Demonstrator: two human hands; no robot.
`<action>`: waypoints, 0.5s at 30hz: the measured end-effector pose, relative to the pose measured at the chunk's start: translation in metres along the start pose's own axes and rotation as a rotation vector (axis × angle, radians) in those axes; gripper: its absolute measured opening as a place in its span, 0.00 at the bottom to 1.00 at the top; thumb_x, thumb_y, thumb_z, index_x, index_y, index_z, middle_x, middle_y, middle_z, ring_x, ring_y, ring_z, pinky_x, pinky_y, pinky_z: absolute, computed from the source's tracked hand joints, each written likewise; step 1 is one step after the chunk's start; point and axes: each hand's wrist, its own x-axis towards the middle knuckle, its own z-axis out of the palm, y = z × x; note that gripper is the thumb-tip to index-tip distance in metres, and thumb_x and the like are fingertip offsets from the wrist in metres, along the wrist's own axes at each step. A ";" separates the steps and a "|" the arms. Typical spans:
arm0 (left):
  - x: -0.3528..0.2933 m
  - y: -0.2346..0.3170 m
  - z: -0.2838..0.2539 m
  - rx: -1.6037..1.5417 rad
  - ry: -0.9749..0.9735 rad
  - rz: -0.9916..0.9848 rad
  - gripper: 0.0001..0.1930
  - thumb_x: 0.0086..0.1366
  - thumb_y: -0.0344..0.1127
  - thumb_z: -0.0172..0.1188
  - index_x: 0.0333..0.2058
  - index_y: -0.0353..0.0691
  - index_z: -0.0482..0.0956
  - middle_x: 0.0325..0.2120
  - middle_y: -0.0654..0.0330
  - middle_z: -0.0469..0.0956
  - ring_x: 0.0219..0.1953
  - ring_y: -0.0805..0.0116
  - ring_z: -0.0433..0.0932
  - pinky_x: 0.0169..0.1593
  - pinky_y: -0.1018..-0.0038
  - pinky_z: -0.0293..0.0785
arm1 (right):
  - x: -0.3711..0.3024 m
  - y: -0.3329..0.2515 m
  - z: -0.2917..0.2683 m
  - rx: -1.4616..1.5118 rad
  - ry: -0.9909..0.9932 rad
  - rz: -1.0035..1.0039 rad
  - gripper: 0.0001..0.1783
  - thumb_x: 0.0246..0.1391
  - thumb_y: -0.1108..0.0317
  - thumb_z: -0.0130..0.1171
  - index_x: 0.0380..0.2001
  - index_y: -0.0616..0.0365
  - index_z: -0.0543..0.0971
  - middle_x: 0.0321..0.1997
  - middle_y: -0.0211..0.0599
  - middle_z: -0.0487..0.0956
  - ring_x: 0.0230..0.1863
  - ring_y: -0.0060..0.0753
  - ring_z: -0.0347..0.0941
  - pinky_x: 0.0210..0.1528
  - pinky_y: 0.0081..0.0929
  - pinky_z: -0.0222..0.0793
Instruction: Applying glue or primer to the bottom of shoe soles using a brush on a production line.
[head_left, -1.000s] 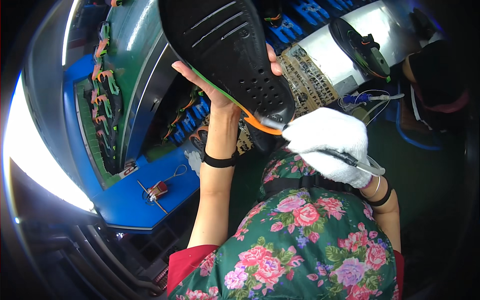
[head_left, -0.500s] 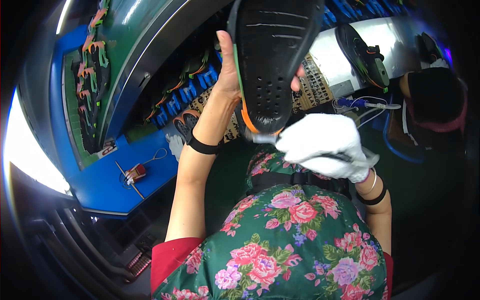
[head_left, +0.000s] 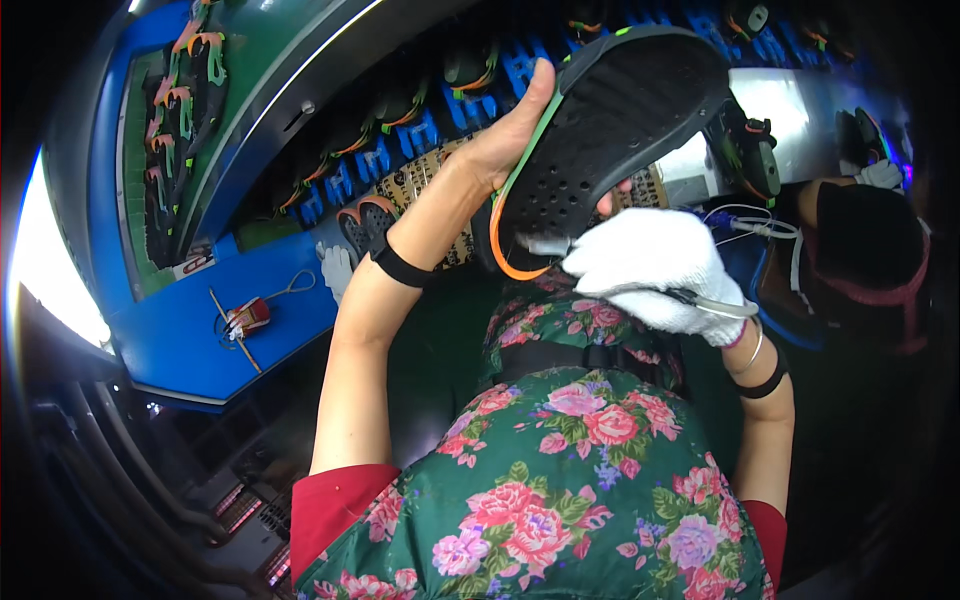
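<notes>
A large black shoe sole with green and orange edging and a cluster of small holes hangs tilted before me, its toe end toward the upper right. My bare left hand is closed around it, thumb up along the green edge and fingertips showing at the far side. A white knitted glove covers my right hand, which is closed on a brush; its pale head touches the heel part inside the orange rim, and its thin handle sticks out behind the hand. The gloved fingers hide the brush's middle.
Behind the sole runs a line of blue racks carrying black shoe parts. At left, a blue table holds a small red-labelled item and a stick. A person in dark clothing sits at right, near a blue-handled tool.
The sole has tipped over to the right and shifted that way with my left hand. The brush has moved from the heel's outer edge onto the heel surface.
</notes>
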 end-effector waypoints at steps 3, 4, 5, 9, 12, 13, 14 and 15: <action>-0.001 -0.008 0.005 -0.195 0.015 0.033 0.61 0.54 0.89 0.28 0.65 0.36 0.67 0.45 0.42 0.82 0.33 0.46 0.86 0.38 0.56 0.86 | 0.000 -0.008 -0.006 0.346 0.037 0.241 0.02 0.48 0.73 0.70 0.26 0.60 0.87 0.34 0.42 0.88 0.38 0.39 0.86 0.44 0.33 0.80; -0.003 -0.015 0.008 -0.303 0.004 0.101 0.56 0.60 0.84 0.30 0.64 0.36 0.69 0.46 0.44 0.82 0.36 0.47 0.86 0.40 0.55 0.86 | -0.004 -0.012 -0.009 0.354 0.117 0.301 0.03 0.48 0.76 0.70 0.29 0.61 0.87 0.37 0.42 0.88 0.39 0.37 0.86 0.47 0.32 0.80; -0.004 -0.024 0.008 -0.410 -0.010 0.169 0.51 0.65 0.80 0.32 0.62 0.35 0.70 0.47 0.45 0.82 0.39 0.47 0.86 0.43 0.54 0.86 | -0.008 -0.010 -0.013 0.362 0.197 0.357 0.06 0.49 0.79 0.70 0.32 0.62 0.88 0.39 0.42 0.88 0.41 0.34 0.86 0.49 0.31 0.80; -0.007 -0.072 0.016 -0.431 0.282 0.230 0.31 0.78 0.56 0.38 0.60 0.34 0.72 0.51 0.51 0.80 0.50 0.57 0.83 0.55 0.60 0.81 | -0.011 -0.004 -0.017 0.155 0.525 0.481 0.12 0.47 0.82 0.70 0.37 0.65 0.88 0.42 0.47 0.87 0.43 0.36 0.85 0.50 0.31 0.80; -0.003 -0.094 0.035 -0.502 0.519 0.316 0.23 0.79 0.45 0.41 0.57 0.32 0.74 0.52 0.49 0.80 0.52 0.54 0.81 0.60 0.57 0.77 | -0.004 -0.002 -0.026 -0.112 0.376 0.280 0.11 0.49 0.79 0.68 0.38 0.63 0.88 0.41 0.44 0.88 0.43 0.36 0.85 0.50 0.31 0.79; -0.004 -0.099 0.038 -0.485 0.539 0.346 0.21 0.79 0.42 0.42 0.57 0.32 0.74 0.52 0.48 0.80 0.53 0.53 0.81 0.61 0.57 0.77 | -0.006 -0.001 -0.025 -0.078 0.353 0.297 0.10 0.50 0.78 0.67 0.37 0.61 0.88 0.41 0.43 0.88 0.43 0.37 0.85 0.49 0.31 0.79; -0.009 -0.102 0.041 -0.304 0.624 0.245 0.21 0.79 0.41 0.43 0.57 0.31 0.73 0.53 0.47 0.79 0.53 0.52 0.81 0.61 0.57 0.77 | -0.006 -0.001 -0.024 -0.104 0.335 0.260 0.09 0.49 0.79 0.68 0.36 0.61 0.88 0.40 0.42 0.88 0.42 0.35 0.85 0.49 0.30 0.79; -0.017 -0.101 0.043 -0.115 0.700 0.144 0.20 0.79 0.40 0.45 0.58 0.30 0.73 0.54 0.46 0.78 0.53 0.51 0.81 0.61 0.56 0.77 | -0.004 -0.002 -0.023 -0.134 0.323 0.221 0.08 0.48 0.79 0.69 0.34 0.60 0.88 0.38 0.42 0.88 0.42 0.34 0.85 0.48 0.29 0.79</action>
